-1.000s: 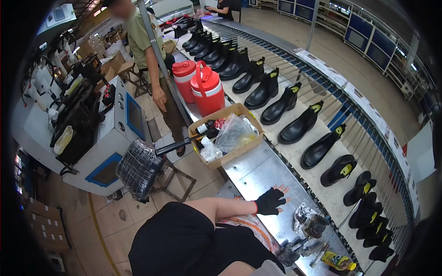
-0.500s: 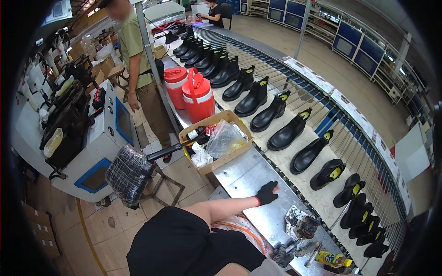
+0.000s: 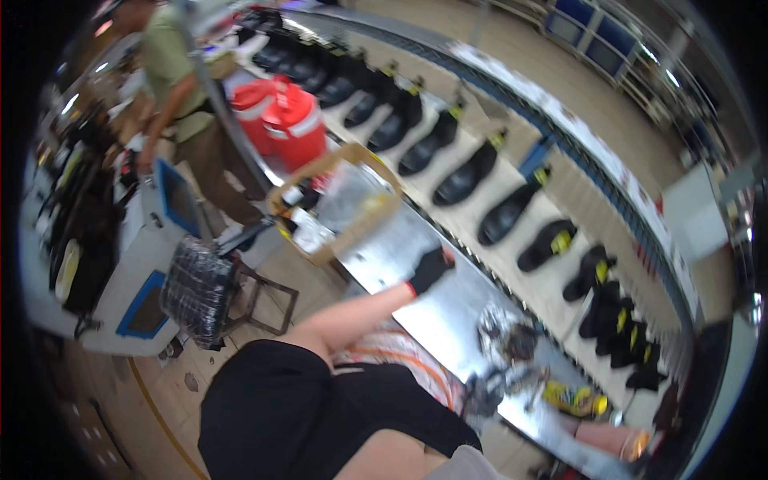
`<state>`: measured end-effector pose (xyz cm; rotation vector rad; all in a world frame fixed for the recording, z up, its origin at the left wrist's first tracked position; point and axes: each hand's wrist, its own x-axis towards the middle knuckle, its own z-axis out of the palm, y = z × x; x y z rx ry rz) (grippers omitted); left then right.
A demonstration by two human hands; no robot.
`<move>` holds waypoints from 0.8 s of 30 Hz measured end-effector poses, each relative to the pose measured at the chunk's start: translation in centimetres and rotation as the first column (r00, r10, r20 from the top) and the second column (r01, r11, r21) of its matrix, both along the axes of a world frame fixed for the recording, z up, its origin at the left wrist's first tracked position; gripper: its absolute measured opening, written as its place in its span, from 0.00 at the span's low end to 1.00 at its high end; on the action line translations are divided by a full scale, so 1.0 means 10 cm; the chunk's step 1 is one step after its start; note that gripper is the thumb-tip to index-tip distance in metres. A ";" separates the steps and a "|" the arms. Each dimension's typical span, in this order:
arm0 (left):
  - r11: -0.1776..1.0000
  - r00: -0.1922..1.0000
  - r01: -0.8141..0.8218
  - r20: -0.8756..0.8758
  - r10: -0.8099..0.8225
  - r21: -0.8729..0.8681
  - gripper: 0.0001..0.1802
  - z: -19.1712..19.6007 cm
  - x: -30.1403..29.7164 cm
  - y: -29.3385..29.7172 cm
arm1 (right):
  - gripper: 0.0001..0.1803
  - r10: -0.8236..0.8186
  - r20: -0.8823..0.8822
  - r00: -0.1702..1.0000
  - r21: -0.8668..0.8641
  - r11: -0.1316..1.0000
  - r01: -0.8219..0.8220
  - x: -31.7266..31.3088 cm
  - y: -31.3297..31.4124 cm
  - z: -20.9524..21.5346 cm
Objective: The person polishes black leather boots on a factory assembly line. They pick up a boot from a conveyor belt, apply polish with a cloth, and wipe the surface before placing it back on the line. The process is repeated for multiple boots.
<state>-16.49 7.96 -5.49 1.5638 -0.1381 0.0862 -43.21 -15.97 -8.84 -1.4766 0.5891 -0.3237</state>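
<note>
My left hand (image 3: 432,269), in a black glove with a red cuff and bare fingertips, is over the metal bench (image 3: 372,258). Its fingers look loosely extended, and I see nothing in them. Nearest to it is the row of black ankle boots with yellow tabs, such as this boot (image 3: 512,214). At the lower right, what looks like my right hand (image 3: 612,440) is smeared by motion beside a bright orange spot; its fingers cannot be made out. Between the hands lie a crumpled foil bundle (image 3: 506,334), a grey cloth (image 3: 483,392) and a yellow-labelled bottle (image 3: 572,398).
A cardboard box (image 3: 336,244) of bottles and plastic bags stands at the bench's far end, beside two red-and-white jugs (image 3: 294,132). A plastic-wrapped stool (image 3: 200,292) is on the left. Beyond it, a person in green (image 3: 168,64) stands by a machine (image 3: 140,268).
The whole view has shifted and blurred, with the scene sliding left and up. An arm has appeared at the lower right. My left hand stays over the bench; the person in green has changed posture.
</note>
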 end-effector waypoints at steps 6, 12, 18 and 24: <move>0.942 0.987 -0.058 0.124 0.105 -0.329 0.10 1.62 -0.03 0.26 | 0.31 -0.002 -0.333 0.943 -0.476 0.863 -0.166 0.19 -0.01 0.33; 0.920 0.935 -0.106 0.277 0.222 -0.378 0.14 1.89 -0.13 0.28 | 0.27 -0.047 -0.417 0.908 -0.279 0.957 -0.078 0.23 0.04 0.45; 0.930 0.909 -0.136 0.331 0.254 -0.341 0.15 1.89 -0.16 0.29 | 0.27 -0.030 -0.467 0.884 -0.231 0.969 -0.089 0.29 0.13 0.70; 0.942 0.872 -0.136 0.414 0.261 -0.306 0.15 1.91 -0.17 0.28 | 0.27 -0.052 -0.422 0.905 -0.260 0.963 -0.066 0.26 0.11 0.60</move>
